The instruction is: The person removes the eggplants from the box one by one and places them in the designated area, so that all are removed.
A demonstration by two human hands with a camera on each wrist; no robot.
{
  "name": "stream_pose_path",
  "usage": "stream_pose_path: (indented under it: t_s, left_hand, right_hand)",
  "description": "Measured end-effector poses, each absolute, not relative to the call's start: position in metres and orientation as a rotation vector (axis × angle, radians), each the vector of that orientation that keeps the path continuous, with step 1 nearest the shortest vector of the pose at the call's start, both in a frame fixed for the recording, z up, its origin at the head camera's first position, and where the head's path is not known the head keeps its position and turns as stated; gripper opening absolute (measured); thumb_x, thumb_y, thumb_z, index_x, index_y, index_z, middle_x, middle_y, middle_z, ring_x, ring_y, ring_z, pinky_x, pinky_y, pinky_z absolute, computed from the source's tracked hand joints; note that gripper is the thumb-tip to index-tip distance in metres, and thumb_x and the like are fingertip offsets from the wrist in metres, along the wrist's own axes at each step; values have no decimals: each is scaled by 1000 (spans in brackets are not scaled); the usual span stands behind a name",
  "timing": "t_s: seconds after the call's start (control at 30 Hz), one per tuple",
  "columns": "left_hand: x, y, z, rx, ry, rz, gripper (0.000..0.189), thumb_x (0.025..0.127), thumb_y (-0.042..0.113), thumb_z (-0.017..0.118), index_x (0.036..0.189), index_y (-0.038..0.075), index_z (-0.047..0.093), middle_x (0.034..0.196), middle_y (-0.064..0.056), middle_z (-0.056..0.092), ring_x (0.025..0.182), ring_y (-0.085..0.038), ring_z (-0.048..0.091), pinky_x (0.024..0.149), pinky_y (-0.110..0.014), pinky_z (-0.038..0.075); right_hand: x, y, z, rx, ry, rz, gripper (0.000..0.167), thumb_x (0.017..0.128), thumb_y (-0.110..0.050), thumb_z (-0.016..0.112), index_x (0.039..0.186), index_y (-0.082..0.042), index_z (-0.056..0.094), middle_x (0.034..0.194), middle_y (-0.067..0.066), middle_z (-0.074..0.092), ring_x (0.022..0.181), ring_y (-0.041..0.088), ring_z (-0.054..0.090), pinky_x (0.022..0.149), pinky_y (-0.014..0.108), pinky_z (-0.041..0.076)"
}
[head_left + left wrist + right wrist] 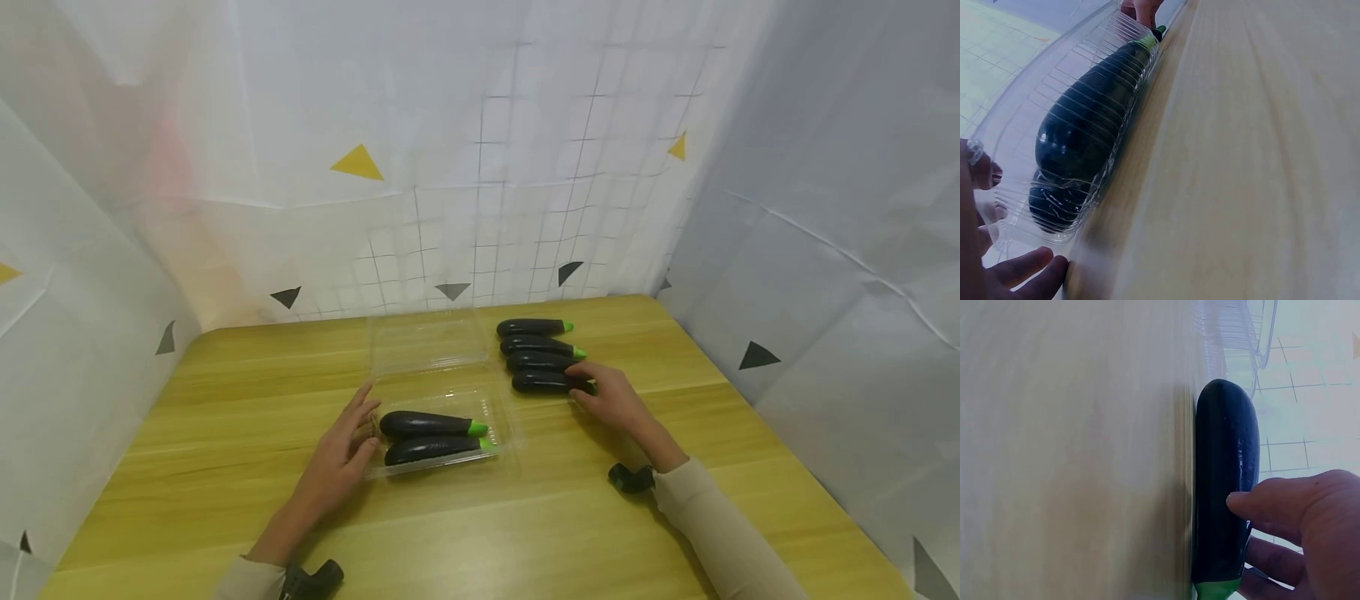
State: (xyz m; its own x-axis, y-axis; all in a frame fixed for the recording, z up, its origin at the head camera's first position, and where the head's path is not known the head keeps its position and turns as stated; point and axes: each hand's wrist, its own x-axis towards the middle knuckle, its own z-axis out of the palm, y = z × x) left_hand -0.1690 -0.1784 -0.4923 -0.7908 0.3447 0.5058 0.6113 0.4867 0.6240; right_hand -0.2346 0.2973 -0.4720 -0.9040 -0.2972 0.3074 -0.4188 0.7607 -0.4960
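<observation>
A clear plastic clamshell box (pixel 501 408) lies with its lid (pixel 427 340) laid back on the table. Two dark eggplants with green stem ends, the rear eggplant (pixel 423 424) and the front eggplant (pixel 435 451), lie side by side inside it. My left hand (pixel 337 458) rests at the box's left side, fingers spread and loosely bent. To the right of the lid, several eggplants lie in a column. My right hand (pixel 611 400) pinches the nearest eggplant (pixel 542 382) near its stem end; in the right wrist view, the thumb (pixel 1266 501) presses this eggplant (pixel 1222 450).
The wood-grain table (pixel 510 533) runs up to a white sheet wall (pixel 300 108) with grid lines and triangle marks. Another sheet wall (pixel 840 250) stands along the right. Behind the pinched eggplant lie others, the farthest eggplant (pixel 531 327) close to the back edge.
</observation>
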Motion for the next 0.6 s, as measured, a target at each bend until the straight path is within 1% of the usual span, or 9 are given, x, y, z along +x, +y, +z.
stream_pose_path:
  t_s: [0.1,0.33,0.5,0.6]
  left_hand:
    - [-169,-179,-492,-807,-2417,-1205,63,98,-3,60,157,8,43,169,-4,27,131,-34,57,97,-59,52]
    - [-170,-179,-491,-815,-2416,-1221,64,97,-4,61,158,8,42,168,-13,29,133,-36,55,97,-58,52]
    - [-170,-179,-492,-822,-2411,-1231,65,97,-5,61,158,8,42,168,-12,29,132,-37,56,97,-57,52]
    - [-169,-179,-492,-816,-2410,-1232,63,96,-5,61,156,7,44,169,-10,29,132,-37,56,98,-58,52]
  right_hand:
    - [-235,297,-471,569,-2750,850,34,94,-4,76,127,1,70,127,18,69,117,40,64,96,58,52]
    - [-234,294,-466,594,-2712,875,34,94,-4,76,127,3,69,125,19,69,115,40,65,94,58,53]
    - [-236,288,-454,625,-2668,865,34,94,-2,75,126,6,68,122,20,71,108,39,67,93,59,53]
    - [-237,281,-443,645,-2645,886,33,95,-4,75,127,5,68,122,20,70,108,40,67,92,59,53]
